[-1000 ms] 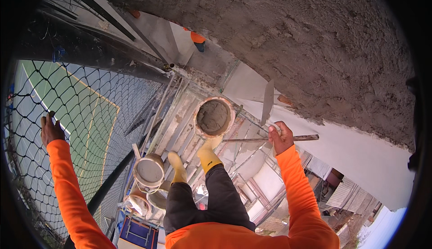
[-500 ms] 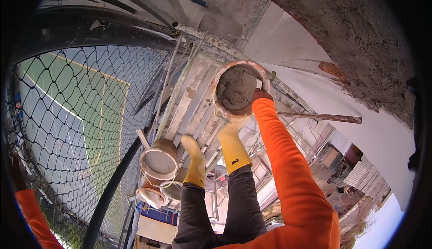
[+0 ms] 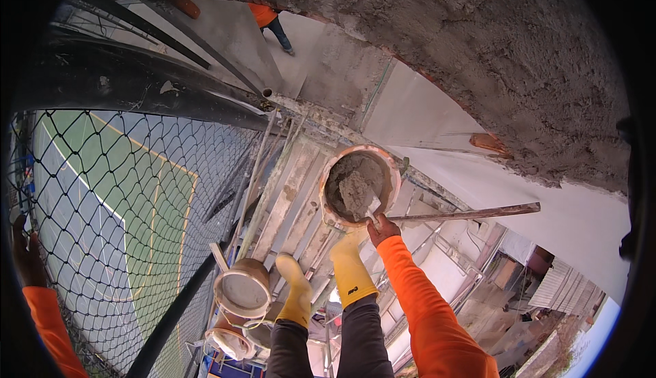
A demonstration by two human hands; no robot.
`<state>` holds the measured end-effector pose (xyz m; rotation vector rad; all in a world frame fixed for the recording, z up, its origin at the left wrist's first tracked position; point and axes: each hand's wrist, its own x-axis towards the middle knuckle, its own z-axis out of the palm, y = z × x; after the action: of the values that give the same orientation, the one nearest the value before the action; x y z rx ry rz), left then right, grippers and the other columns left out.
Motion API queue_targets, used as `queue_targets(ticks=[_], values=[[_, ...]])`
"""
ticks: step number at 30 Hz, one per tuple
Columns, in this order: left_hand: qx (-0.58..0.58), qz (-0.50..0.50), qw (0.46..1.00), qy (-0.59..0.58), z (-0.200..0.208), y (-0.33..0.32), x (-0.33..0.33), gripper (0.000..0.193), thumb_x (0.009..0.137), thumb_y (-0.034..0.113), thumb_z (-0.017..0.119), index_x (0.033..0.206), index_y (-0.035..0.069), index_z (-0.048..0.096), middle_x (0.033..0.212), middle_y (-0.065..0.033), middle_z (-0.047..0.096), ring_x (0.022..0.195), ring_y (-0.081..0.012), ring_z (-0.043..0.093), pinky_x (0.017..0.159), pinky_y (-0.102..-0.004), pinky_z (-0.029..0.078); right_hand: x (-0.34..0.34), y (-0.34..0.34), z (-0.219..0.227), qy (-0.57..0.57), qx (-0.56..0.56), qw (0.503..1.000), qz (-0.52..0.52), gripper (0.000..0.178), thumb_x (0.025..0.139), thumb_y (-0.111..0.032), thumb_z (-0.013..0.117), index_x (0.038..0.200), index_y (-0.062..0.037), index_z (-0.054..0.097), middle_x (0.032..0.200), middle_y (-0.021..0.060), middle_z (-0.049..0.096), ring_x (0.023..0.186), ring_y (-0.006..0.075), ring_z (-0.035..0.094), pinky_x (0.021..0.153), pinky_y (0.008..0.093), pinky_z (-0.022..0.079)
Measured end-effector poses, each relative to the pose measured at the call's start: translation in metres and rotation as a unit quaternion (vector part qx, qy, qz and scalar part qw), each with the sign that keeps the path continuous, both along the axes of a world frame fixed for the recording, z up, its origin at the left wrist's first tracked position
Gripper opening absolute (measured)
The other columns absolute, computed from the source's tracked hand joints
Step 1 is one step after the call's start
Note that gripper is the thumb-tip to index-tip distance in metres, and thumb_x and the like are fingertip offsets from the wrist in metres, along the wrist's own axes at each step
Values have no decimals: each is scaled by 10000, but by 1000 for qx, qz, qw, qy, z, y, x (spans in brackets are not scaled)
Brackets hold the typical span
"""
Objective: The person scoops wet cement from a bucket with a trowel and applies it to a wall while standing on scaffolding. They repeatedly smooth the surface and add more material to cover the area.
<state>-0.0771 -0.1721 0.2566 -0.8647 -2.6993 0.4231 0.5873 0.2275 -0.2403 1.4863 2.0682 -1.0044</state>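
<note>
My right hand (image 3: 384, 232) is closed round the handle of a trowel (image 3: 372, 205) at the near rim of a round bucket (image 3: 395, 180). A heap of wet grey mortar (image 3: 357, 190) sits on the trowel's blade, over more mortar inside the bucket. Far out at the left edge, my left hand (image 3: 29, 253) is raised beside the black chain-link netting (image 3: 89, 221). Its fingers look spread, with nothing seen in them, though the dark rim hides part of the hand.
I stand in yellow boots (image 3: 352, 275) on gapped scaffold planks (image 3: 283, 197). More buckets (image 3: 242, 289) stand at lower left. A wooden stick (image 3: 471, 212) juts right from the bucket. Rough mortared wall (image 3: 492, 57) overhangs at upper right. Another person (image 3: 273, 26) walks far below.
My right hand has drawn back from inside the bucket to its near rim, and mortar now shows heaped on the trowel. My left hand has come further into view. The view has shifted.
</note>
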Motion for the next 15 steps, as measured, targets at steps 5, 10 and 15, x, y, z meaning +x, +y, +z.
queue_targets(ticks=[5, 10, 15], values=[[68, -93, 993, -15, -17, -18, -17, 429, 879, 5, 682, 1289, 103, 604, 1253, -104, 608, 1122, -328, 605, 914, -406, 505, 20, 13, 61, -78, 70, 993, 47, 424, 946, -469, 602, 1170, -109, 599, 964, 231, 722, 923, 457, 682, 822, 527, 537], [22, 0, 998, 52, -21, 6, 2, 434, 887, 18, 685, 1294, 137, 593, 1269, -100, 620, 1104, -357, 635, 886, -437, 520, 3, 42, 180, 40, 103, 984, 138, 406, 936, -451, 647, 1087, -75, 629, 935, 225, 710, 911, 434, 682, 803, 507, 540], [77, 26, 997, -8, -13, 41, 40, 391, 861, -7, 684, 1209, 143, 587, 1126, -83, 616, 989, -359, 650, 803, -456, 521, -20, 38, 320, 241, -90, 931, 257, 367, 956, -335, 689, 1090, 2, 629, 854, 185, 682, 802, 395, 667, 759, 442, 541]])
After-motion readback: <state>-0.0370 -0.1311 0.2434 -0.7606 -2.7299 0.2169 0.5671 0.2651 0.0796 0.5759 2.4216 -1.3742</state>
